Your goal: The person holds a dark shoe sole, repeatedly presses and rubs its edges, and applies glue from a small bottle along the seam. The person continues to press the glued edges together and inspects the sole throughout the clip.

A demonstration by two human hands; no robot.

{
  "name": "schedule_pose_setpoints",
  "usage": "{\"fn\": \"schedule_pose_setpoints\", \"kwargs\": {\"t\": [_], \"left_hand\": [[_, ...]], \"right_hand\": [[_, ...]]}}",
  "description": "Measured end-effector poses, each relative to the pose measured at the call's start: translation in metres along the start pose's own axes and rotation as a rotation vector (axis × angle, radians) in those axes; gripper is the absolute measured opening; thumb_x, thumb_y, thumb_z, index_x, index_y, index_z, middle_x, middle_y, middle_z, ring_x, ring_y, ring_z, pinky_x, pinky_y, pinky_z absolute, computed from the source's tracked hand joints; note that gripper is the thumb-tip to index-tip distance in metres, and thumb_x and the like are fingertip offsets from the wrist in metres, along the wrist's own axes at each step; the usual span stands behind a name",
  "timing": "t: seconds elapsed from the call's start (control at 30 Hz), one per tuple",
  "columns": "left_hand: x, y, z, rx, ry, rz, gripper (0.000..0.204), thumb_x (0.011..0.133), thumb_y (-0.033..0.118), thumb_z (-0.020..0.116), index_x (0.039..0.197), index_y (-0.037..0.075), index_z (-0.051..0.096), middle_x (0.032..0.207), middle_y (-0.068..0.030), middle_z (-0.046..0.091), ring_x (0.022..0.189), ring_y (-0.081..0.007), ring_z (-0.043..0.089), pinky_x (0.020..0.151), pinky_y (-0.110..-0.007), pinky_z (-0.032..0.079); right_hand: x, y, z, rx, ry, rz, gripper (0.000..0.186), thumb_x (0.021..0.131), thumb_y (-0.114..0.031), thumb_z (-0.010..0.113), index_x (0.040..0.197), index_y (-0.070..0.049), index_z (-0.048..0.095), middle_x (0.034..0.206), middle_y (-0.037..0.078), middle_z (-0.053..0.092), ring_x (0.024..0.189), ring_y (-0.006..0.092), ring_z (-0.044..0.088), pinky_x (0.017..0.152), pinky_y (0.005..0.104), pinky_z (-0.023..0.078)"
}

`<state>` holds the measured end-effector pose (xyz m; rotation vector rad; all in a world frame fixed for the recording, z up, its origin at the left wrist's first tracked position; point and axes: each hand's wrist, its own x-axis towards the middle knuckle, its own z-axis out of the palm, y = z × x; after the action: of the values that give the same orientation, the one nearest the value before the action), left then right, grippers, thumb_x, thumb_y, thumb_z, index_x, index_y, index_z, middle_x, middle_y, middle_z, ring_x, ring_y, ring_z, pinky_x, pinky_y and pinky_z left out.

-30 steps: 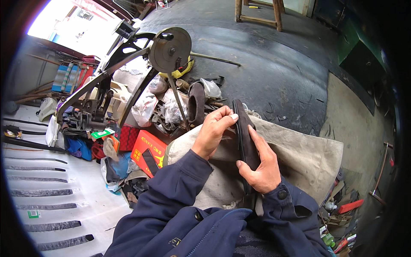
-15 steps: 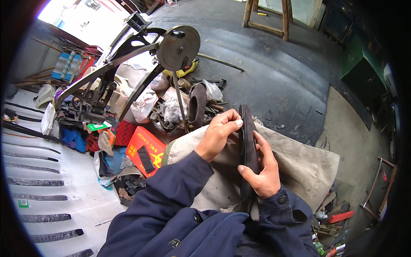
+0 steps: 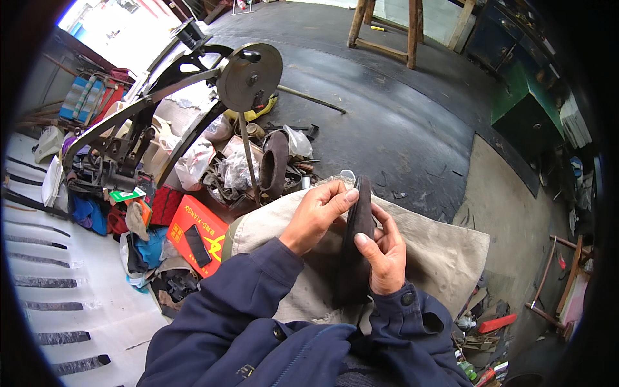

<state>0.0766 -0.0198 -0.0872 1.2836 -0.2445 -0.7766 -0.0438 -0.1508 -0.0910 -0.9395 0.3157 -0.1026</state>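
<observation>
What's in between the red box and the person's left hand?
In the head view, a stretch of beige cloth lies between the red box and the left hand.

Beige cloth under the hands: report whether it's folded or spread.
Spread: the beige cloth reaches in a broad sheet beyond the right hand.

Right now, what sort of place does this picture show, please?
Probably a cobbler's workplace: a metal crank wheel, what seems a dark shoe, and a dark piece, perhaps another, held by the left hand and right hand.
</observation>
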Motion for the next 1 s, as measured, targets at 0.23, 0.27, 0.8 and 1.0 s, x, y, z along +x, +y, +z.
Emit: {"fn": "schedule_pose_setpoints", "kwargs": {"t": [0.23,0.27,0.8,1.0], "left_hand": [[0.0016,-0.0011,-0.0012,-0.008,0.006,-0.026,0.022,0.1,0.029,0.06,0.091,0.01,0.056,0.088,0.0038,0.054,0.078,-0.0041,0.054,0.064,-0.022,0.05],[0.0013,-0.0012,-0.0041,0.001,-0.023,-0.043,0.02,0.1,0.029,0.059,0.094,0.01,0.058,0.091,0.004,0.056,0.082,-0.0042,0.055,0.068,-0.023,0.049],[0.0024,0.0012,-0.0027,0.076,-0.05,-0.13,0.03,0.103,0.035,0.052,0.105,0.008,0.064,0.094,0.0017,0.064,0.088,-0.0075,0.062,0.065,-0.028,0.056],[0.0034,0.0,-0.0036,-0.01,-0.038,-0.139,0.028,0.101,0.038,0.054,0.094,0.012,0.063,0.089,0.003,0.062,0.081,-0.0065,0.059,0.059,-0.027,0.052]], "right_hand": [[0.0011,0.0017,0.0013,-0.006,-0.016,0.01,0.067,0.089,-0.01,0.067,0.146,0.008,0.036,0.127,0.018,0.063,0.115,0.0192,0.062,0.103,0.031,0.044],[0.0012,0.0023,0.0007,0.009,-0.013,0.02,0.067,0.089,-0.01,0.067,0.146,0.008,0.037,0.127,0.018,0.063,0.115,0.0194,0.062,0.103,0.0311,0.045],[0.0004,0.0037,0.0041,0.156,0.028,0.06,0.067,0.085,-0.013,0.067,0.143,0.007,0.041,0.126,0.017,0.062,0.111,0.0191,0.064,0.099,0.031,0.048],[-0.0006,0.0045,0.0037,0.164,0.038,0.085,0.067,0.084,-0.012,0.067,0.143,0.006,0.041,0.123,0.016,0.063,0.106,0.0179,0.065,0.095,0.0295,0.05]]}}
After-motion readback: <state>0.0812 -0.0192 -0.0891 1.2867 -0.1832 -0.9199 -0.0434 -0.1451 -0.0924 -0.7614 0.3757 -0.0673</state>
